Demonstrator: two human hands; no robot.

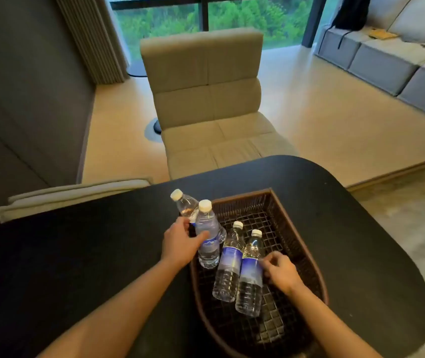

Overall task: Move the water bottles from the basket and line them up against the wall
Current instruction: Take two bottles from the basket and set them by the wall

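A dark woven basket [278,202] rests on the black table [103,241]. My left hand [179,244] grips two clear water bottles with white caps and blue labels at the basket's left rim: a near bottle [207,228] and a far bottle [184,202] behind it. Two more bottles lie side by side in the basket, a left one [228,262] and a right one [251,272]. My right hand [280,271] touches the right lying bottle at its label, fingers curled on it.
A beige padded chair [206,99] stands beyond the table's far edge. A dark wall [25,86] runs along the left, with a folded beige cushion [64,195] beside the table. A grey sofa [387,60] sits at the back right.
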